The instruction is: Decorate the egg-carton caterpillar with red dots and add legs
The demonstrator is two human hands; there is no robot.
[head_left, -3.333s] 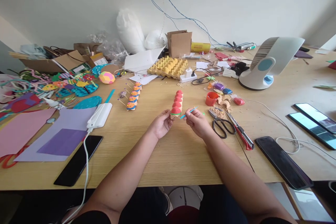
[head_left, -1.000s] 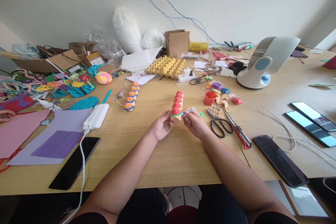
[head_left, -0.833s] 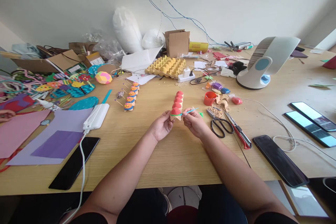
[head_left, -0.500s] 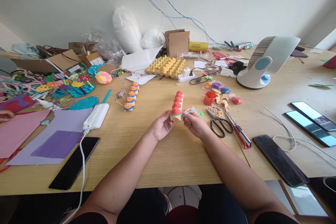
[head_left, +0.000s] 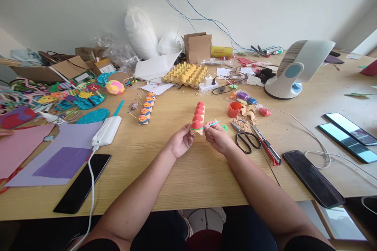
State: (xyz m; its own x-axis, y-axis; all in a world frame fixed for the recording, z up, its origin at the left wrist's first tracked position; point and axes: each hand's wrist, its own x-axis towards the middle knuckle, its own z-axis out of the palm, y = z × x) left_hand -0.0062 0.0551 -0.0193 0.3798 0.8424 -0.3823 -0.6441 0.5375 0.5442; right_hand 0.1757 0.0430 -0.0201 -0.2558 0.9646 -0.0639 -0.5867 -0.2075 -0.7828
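A strip cut from an egg carton [head_left: 198, 118], its humps covered in red clay, points away from me. A thin green band runs along the base of the nearest red hump. My left hand [head_left: 180, 141] is closed on the near left corner of the strip. Pinched in my right hand [head_left: 218, 138] is a thin light-blue modelling tool [head_left: 214, 123], its tip at the right end of the green band. A bit of green clay [head_left: 224, 128] shows just beyond the right hand. To the left stands a decorated carton caterpillar [head_left: 145, 110] in orange and blue, with pins as feelers.
Scissors [head_left: 247, 141], a utility knife [head_left: 269, 149] and a red cup [head_left: 235, 109] lie to the right, with clay packets behind. Phones, a fan [head_left: 290, 74], egg trays [head_left: 188, 74] and a power bank [head_left: 107, 131] surround the work. Another person's hand [head_left: 6, 132] shows at far left.
The blue tool has shifted slightly at the green band. Both hands keep nearly the same place; the whole view has shifted a little.
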